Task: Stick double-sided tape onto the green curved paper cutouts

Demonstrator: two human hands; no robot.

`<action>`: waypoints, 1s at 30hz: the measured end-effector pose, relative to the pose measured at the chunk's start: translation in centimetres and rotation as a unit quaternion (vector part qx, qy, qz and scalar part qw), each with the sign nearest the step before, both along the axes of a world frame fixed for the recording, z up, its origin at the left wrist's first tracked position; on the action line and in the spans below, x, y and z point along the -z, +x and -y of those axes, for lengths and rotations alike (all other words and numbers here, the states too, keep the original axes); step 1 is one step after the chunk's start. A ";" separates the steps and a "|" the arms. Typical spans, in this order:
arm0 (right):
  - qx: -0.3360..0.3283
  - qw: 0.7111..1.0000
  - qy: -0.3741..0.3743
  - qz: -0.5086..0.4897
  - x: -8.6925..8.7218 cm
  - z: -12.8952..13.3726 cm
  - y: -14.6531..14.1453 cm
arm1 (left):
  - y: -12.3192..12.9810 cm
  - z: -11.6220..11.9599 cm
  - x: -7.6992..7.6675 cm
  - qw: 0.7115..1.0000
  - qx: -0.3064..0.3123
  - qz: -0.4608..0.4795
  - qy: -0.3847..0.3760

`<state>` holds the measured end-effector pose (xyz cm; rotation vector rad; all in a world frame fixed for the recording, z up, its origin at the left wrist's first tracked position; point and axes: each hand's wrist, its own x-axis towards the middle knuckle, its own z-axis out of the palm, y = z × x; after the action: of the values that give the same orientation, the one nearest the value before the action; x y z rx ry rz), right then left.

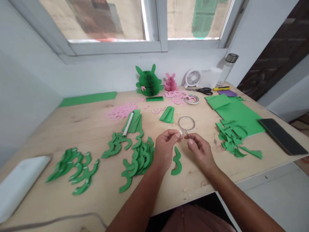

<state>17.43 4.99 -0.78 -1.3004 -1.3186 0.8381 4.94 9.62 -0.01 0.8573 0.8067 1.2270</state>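
My left hand (166, 146) is closed in a pinch on a small white piece of tape (181, 132). Close beside it, my right hand (201, 150) grips thin metal tweezers (186, 132), their tips near the tape. Just beyond the fingers lies a roll of narrow tape (179, 124) on the wooden table. A single scalloped green paper strip (177, 162) rests between my forearms. Left of my left hand is a heap of scalloped green pieces (138, 159), partly covered by my wrist. Farther left are more green pieces (84, 174) bearing whitish strips.
Green scraps (233, 137), a green sheet (246, 112) and a phone (282, 135) lie to the right. Behind are a green paper figure (149, 82), a pink one (170, 83), scissors (204, 91), a small fan (193, 78) and a bottle (227, 69). Pink cutouts (123, 111) sit mid-table.
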 end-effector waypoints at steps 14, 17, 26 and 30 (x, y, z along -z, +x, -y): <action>0.001 0.999 0.013 0.038 0.2 0.1 -0.1 | 0.5 0.5 0.1 0.999 0.019 0.036 0.004; -0.001 0.999 0.012 0.042 0.2 0.2 -0.2 | 0.5 0.6 0.4 1.000 0.014 0.016 0.006; -0.002 0.999 0.015 0.047 0.1 0.2 -0.2 | 0.6 0.5 0.6 1.000 -0.005 0.009 0.017; 0.000 0.998 0.011 0.054 0.1 0.2 -0.3 | 0.7 0.6 1.0 1.000 0.004 0.013 0.020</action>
<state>17.17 4.80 -0.92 -1.3429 -1.4085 0.7605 5.61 8.98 -1.03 0.8736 0.7588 1.2490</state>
